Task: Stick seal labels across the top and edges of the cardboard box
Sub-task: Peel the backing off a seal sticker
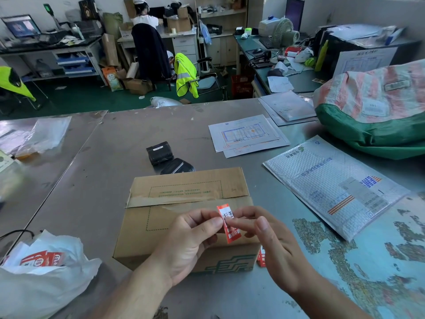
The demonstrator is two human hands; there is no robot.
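A taped cardboard box [174, 203] with green print sits on the metal table in front of me. Above its near right corner I hold a small red and white seal label [228, 223]. My left hand [190, 240] pinches the label's left edge between thumb and forefinger. My right hand [273, 245] pinches it from the right. The label stands nearly upright over the box top. Another red label [261, 257] sticks on the box's right edge, partly hidden behind my right hand.
A white plastic bag [41, 279] with more red labels [43, 259] lies at the near left. Two black devices [161, 154] sit behind the box. A bubble mailer [333, 187], papers [246, 134] and a big striped sack [377, 107] fill the right.
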